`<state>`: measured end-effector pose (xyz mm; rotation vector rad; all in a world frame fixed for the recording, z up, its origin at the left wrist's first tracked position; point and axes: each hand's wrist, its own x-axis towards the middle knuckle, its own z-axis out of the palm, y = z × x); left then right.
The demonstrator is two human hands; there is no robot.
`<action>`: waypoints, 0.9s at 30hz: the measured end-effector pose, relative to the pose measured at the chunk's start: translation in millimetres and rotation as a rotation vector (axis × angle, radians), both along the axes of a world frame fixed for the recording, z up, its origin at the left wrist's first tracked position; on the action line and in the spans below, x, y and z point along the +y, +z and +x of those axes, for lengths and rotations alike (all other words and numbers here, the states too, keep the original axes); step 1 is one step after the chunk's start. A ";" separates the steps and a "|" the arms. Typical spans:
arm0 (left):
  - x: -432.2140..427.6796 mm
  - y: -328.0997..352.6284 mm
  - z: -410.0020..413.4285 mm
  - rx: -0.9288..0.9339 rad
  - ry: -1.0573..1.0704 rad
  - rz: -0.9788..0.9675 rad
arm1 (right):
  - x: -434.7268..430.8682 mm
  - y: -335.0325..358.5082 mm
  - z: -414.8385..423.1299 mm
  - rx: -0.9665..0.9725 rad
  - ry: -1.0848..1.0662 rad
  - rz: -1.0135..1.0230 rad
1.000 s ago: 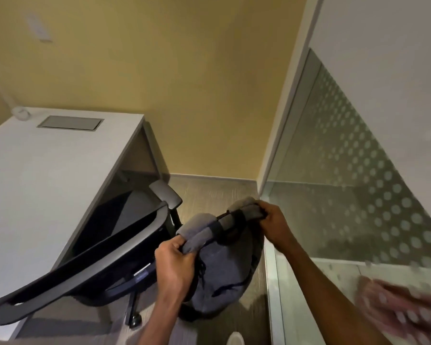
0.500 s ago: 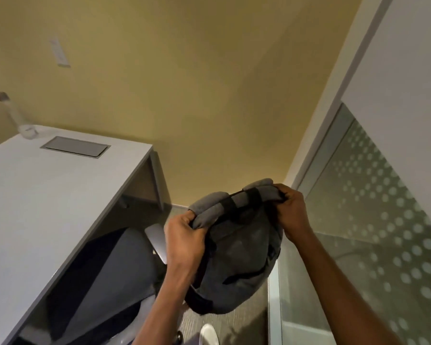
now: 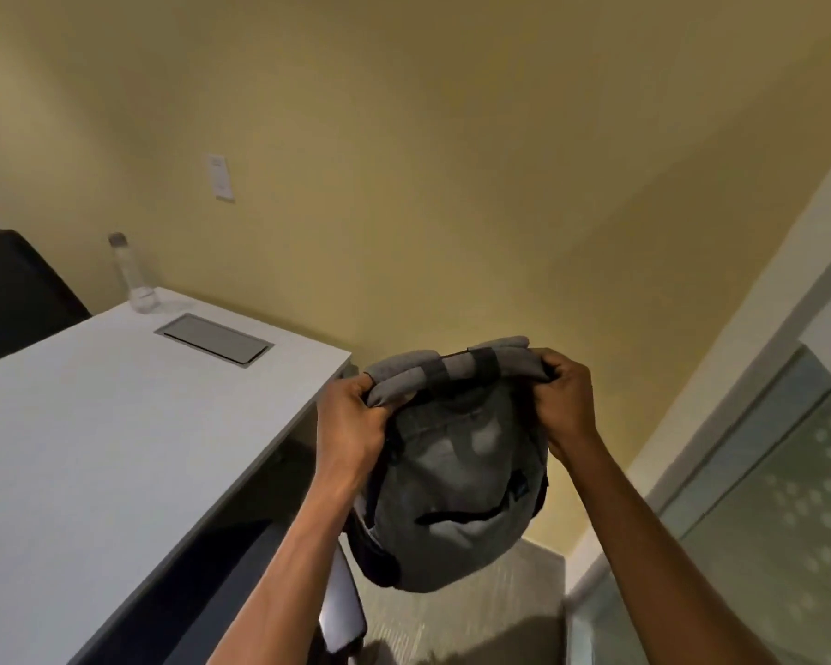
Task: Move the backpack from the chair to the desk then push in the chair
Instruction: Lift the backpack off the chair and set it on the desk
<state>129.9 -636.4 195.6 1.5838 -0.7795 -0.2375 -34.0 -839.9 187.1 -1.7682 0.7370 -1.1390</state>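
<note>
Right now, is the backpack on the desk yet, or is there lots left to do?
Not yet. Done: the backpack is off the chair. In hand: the left hand and right hand grip its top, holding it in the air beside the desk. Left: set it down, then push the chair in.

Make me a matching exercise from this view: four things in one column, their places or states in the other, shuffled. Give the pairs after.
Things:
1. backpack
2. water bottle
3. cable hatch
4. wall plate

Places or states:
A. set flush in the desk top
B. standing at the desk's far corner
C. fixed on the yellow wall
D. held in the air by the left hand and right hand

Pairs: 1-D, 2-B, 3-A, 4-C
</note>
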 end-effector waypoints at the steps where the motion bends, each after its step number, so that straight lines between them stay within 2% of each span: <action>1: -3.7 1.4 8.9 -0.026 0.026 0.025 | -4.4 0.0 7.2 -0.018 0.017 0.018; 5: -38.4 11.8 78.1 -0.115 0.181 0.168 | -49.5 4.8 82.0 -0.071 0.090 0.084; 7: -56.7 14.4 117.5 -0.227 0.235 0.270 | -73.1 2.7 122.2 -0.072 0.118 0.075; 11: -78.7 19.7 189.2 -0.528 0.360 0.642 | -108.7 -3.8 190.7 -0.026 0.161 0.051; 15: -113.9 23.8 265.8 -0.444 0.381 0.740 | -143.3 -7.5 273.2 0.021 0.216 0.026; 22: -176.3 32.7 386.5 -0.288 0.408 0.707 | -175.8 -23.2 388.2 0.052 0.193 0.150; 27: -214.9 30.3 454.3 -0.304 0.438 0.684 | -183.5 -41.5 446.9 0.052 0.161 0.210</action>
